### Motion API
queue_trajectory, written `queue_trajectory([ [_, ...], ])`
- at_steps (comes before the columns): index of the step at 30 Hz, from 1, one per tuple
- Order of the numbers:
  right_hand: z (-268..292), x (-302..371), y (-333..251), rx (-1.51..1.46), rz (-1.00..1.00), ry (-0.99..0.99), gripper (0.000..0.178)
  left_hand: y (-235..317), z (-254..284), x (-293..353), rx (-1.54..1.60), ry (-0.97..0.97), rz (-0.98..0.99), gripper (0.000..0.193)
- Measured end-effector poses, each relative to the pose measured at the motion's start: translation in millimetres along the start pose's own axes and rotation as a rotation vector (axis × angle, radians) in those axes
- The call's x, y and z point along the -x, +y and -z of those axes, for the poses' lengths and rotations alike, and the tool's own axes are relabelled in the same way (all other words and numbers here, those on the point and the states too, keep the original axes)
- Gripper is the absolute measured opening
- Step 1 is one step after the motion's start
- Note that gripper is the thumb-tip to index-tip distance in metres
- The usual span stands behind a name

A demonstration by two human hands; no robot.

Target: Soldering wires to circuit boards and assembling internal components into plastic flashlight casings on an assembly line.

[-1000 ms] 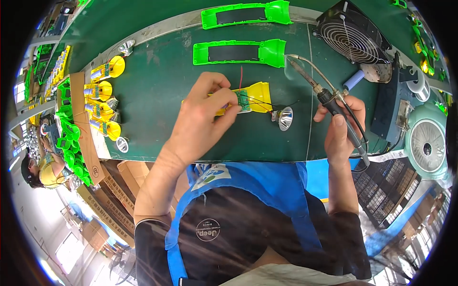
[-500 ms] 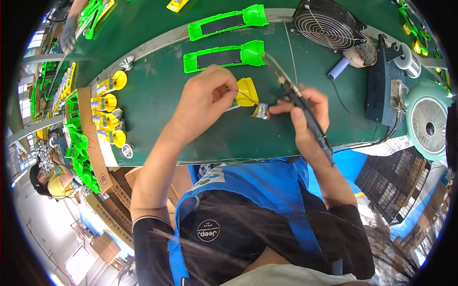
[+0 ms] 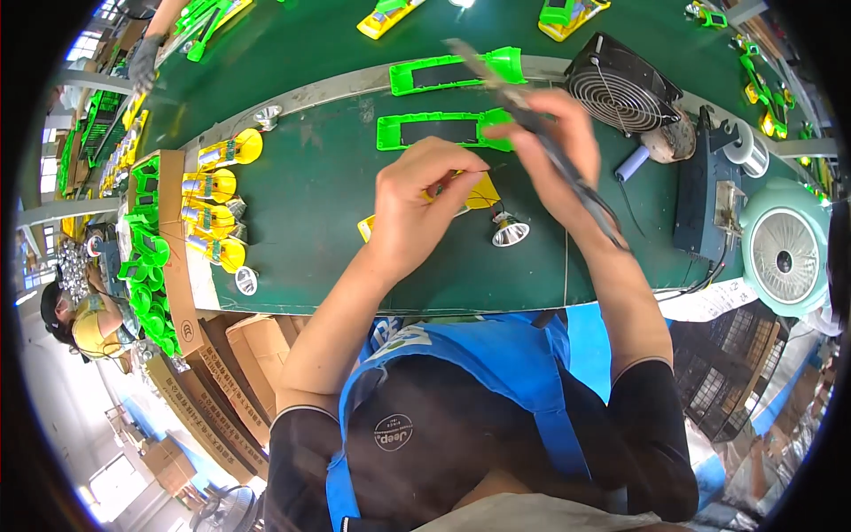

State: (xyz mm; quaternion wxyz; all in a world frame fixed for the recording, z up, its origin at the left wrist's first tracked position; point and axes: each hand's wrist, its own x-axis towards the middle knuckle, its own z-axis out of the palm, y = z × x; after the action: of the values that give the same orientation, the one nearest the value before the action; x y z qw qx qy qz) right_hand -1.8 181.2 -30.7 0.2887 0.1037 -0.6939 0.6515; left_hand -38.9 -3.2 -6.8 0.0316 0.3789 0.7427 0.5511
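Note:
My left hand point(image 3: 417, 204) is closed, thumb and forefinger pinching a thin wire above a yellow plastic lamp housing point(image 3: 483, 190). The hand covers much of that housing. A shiny reflector cup point(image 3: 511, 232), joined to thin leads, rests on the table beside the housing. In my right hand point(image 3: 563, 146) is a soldering iron point(image 3: 489, 78) with a dark handle, its tip raised and pointing up and left, blurred by motion. Just beyond my hands lie two green casing halves, the nearer casing point(image 3: 390, 133) and the farther casing point(image 3: 403, 80).
Several yellow lamp assemblies point(image 3: 211, 185) line the left edge beside a carton of green parts point(image 3: 146, 257). On the right are a black fan point(image 3: 620, 93), a blue soldering station point(image 3: 700, 195), a solder spool point(image 3: 749, 151) and a pale green fan point(image 3: 784, 253). A co-worker's gloved hand point(image 3: 144, 64) shows far left.
My right hand has lifted the soldering iron up and away from the reflector cup. The cup now lies turned, its shiny inside showing. The whole view has shifted somewhat.

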Motion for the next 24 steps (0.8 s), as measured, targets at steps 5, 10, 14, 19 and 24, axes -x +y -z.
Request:
queue_trajectory([
  [5,-6,-12,16,0.401,0.114,-0.276,0.040,-1,20,18,0.332,0.246,0.390,0.010],
  [10,28,37,-10,0.433,-0.005,-0.203,0.034,4,32,29,0.297,0.072,0.588,0.002],
  [14,50,55,-28,0.500,0.049,-0.248,0.039,4,30,8,0.075,-0.177,0.490,0.006],
  [19,53,71,-43,0.062,-0.272,0.154,0.028,-1,26,-27,-0.435,-0.405,-0.063,0.009],
  [24,69,64,-38,-0.253,-0.764,0.169,0.019,-17,19,-45,-0.592,-0.587,-0.219,0.007],
])
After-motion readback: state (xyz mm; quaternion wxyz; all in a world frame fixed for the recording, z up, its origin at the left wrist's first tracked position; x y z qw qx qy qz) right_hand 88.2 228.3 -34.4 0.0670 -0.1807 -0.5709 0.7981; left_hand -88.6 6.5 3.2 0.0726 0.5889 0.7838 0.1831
